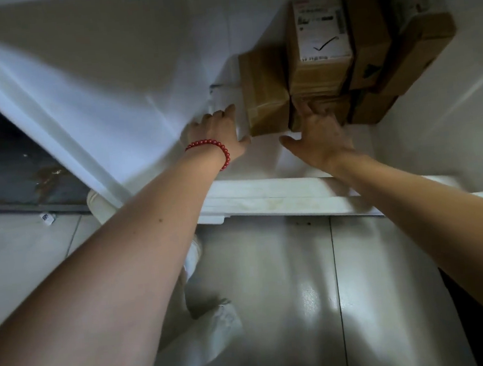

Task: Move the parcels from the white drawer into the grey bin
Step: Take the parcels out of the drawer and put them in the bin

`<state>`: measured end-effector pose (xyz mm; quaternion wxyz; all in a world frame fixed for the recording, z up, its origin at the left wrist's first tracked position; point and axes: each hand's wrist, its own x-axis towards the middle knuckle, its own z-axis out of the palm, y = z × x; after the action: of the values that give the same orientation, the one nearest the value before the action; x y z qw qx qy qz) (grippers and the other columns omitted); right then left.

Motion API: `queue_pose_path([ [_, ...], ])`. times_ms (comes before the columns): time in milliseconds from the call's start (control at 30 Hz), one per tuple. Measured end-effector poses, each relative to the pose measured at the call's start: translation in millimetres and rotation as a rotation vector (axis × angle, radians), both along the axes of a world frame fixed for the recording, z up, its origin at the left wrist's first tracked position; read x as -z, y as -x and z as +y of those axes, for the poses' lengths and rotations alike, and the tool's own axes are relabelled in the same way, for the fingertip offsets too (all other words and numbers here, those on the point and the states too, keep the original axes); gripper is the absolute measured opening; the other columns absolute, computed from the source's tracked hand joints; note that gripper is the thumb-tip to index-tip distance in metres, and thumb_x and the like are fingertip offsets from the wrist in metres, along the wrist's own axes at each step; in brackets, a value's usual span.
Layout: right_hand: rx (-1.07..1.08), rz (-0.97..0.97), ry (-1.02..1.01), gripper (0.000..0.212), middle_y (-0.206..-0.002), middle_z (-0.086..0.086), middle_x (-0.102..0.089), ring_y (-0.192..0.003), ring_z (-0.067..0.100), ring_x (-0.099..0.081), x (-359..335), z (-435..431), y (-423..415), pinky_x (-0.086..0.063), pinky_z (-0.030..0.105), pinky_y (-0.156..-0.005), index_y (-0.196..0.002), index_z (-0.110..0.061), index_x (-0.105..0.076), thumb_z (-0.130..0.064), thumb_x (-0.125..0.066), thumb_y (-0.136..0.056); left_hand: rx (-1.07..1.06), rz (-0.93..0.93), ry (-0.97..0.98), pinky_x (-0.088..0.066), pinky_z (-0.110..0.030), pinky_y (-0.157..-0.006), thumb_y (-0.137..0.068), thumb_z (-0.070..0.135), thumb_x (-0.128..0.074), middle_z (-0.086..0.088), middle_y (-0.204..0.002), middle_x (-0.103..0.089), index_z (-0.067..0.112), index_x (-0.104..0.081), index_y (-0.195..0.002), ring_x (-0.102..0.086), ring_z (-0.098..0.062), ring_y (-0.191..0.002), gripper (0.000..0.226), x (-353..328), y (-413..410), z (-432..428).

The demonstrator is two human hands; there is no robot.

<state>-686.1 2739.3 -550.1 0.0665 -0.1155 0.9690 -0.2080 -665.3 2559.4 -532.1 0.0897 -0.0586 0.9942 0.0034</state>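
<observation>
Two bare forearms reach away from us, over a glossy pale floor (273, 296), into the white drawer (279, 197). Brown cardboard parcels are stacked in its far right corner, and the labelled parcel (320, 30) on top bears a white shipping sticker. Our left hand (218, 132), with a red bead bracelet (210, 144) at the wrist, lies with straight fingers along the left side of the small parcel (264, 93), thumb at its near corner, not closed round it. Our right hand (322, 139) rests flat, fingers spread, on the low parcel (324, 107) just beside, gripping nothing. We judge this to be the reach for a pick-up. Next, the hands must close on a parcel, lift it over the drawer front, and carry it to the grey bin, which is out of view.
</observation>
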Motion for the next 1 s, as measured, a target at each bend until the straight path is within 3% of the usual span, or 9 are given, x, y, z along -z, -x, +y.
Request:
queue_pose_path([
  [133,0.067,0.006,0.200,0.069,-0.144,0.008,-0.043,-0.131,0.031,-0.041,2.0,-7.5,10.4,-0.039,0.040,-0.106,-0.145,-0.016,-0.032,-0.031,-0.066,-0.087,-0.057,-0.005,-0.337,-0.038,-0.039,-0.102,-0.090,0.047,-0.054,-0.009,-0.147,-0.041,0.026,-0.019,-0.150,-0.043,-0.032,-0.130,0.073,8.4,6.7,1.3],
  [267,0.078,-0.140,0.353,0.056,-0.133,0.009,-0.057,-0.122,0.029,-0.052,-2.0,-19.2,10.8,-0.042,0.031,-0.098,-0.138,-0.011,-0.044,-0.029,-0.065,-0.089,-0.178,0.037,-0.721,-0.036,-0.021,-0.092,-0.090,0.035,-0.059,0.001,-0.137,-0.052,0.029,-0.044,-0.139,-0.050,-0.022,-0.124,0.052,12.1,6.8,8.9],
  [333,0.086,-0.186,0.425,0.046,-0.129,0.013,-0.060,-0.120,0.029,-0.055,-4.7,-24.0,6.7,-0.043,0.035,-0.101,-0.131,-0.006,-0.051,-0.023,-0.063,-0.091,-0.217,0.074,-0.803,-0.035,-0.019,-0.090,-0.091,0.030,-0.060,0.003,-0.131,-0.057,0.025,-0.050,-0.134,-0.052,-0.019,-0.120,0.045,7.1,2.9,10.5],
  [400,0.067,-0.224,0.508,0.044,-0.129,0.014,-0.059,-0.120,0.029,-0.055,-13.5,-26.6,-0.3,-0.044,0.038,-0.103,-0.130,-0.005,-0.051,-0.020,-0.064,-0.091,-0.218,0.081,-0.808,-0.035,-0.019,-0.087,-0.092,0.029,-0.058,0.004,-0.129,-0.058,0.024,-0.049,-0.134,-0.052,-0.017,-0.119,0.044,-4.0,-4.2,10.1],
  [533,0.004,-0.248,0.606,0.057,-0.138,0.001,-0.054,-0.125,0.019,-0.052,-31.0,-29.6,-24.5,-0.041,0.028,-0.104,-0.138,-0.017,-0.040,-0.026,-0.068,-0.089,-0.211,0.093,-0.751,-0.035,-0.017,-0.083,-0.095,0.031,-0.054,0.005,-0.132,-0.054,0.025,-0.044,-0.139,-0.051,-0.014,-0.115,0.045,-32.8,-26.7,3.9],
  [700,0.054,-0.280,0.649,0.070,-0.144,0.002,-0.048,-0.130,0.022,-0.049,-48.2,-24.7,-67.3,-0.041,0.033,-0.107,-0.142,-0.014,-0.028,-0.031,-0.069,-0.088,-0.202,0.097,-0.719,-0.035,-0.009,-0.069,-0.096,0.032,-0.053,0.005,-0.128,-0.054,0.024,-0.042,-0.138,-0.048,-0.009,-0.100,0.045,-62.1,-65.9,12.1],
  [800,0.085,-0.257,0.633,0.062,-0.143,0.004,-0.048,-0.130,0.022,-0.048,-59.4,-18.0,-95.8,-0.041,0.033,-0.107,-0.139,-0.010,-0.030,-0.022,-0.066,-0.090,-0.252,0.140,-0.768,-0.047,-0.026,-0.092,-0.092,0.033,-0.059,0.002,-0.133,-0.055,0.021,-0.043,-0.139,-0.053,-0.018,-0.117,0.051,-68.6,-94.6,23.8],
  [867,0.089,-0.253,0.630,0.058,-0.143,0.004,-0.048,-0.131,0.021,-0.046,-67.5,-11.5,-120.5,-0.039,0.031,-0.107,-0.138,-0.010,-0.032,-0.018,-0.064,-0.090,-0.276,0.159,-0.791,-0.042,-0.035,-0.104,-0.089,0.035,-0.063,0.000,-0.134,-0.056,0.019,-0.044,-0.139,-0.052,-0.020,-0.123,0.056,-74.2,-118.3,31.5],
  [1000,0.032,-0.220,0.633,0.052,-0.145,0.002,-0.044,-0.134,0.020,-0.042,-92.0,4.1,-166.0,-0.036,0.031,-0.107,-0.138,-0.012,-0.033,-0.018,-0.059,-0.094,-0.306,0.256,-0.760,-0.040,-0.031,-0.104,-0.086,0.038,-0.065,-0.003,-0.136,-0.053,0.017,-0.040,-0.141,-0.052,-0.020,-0.122,0.064,-100.8,-159.2,45.3],
])
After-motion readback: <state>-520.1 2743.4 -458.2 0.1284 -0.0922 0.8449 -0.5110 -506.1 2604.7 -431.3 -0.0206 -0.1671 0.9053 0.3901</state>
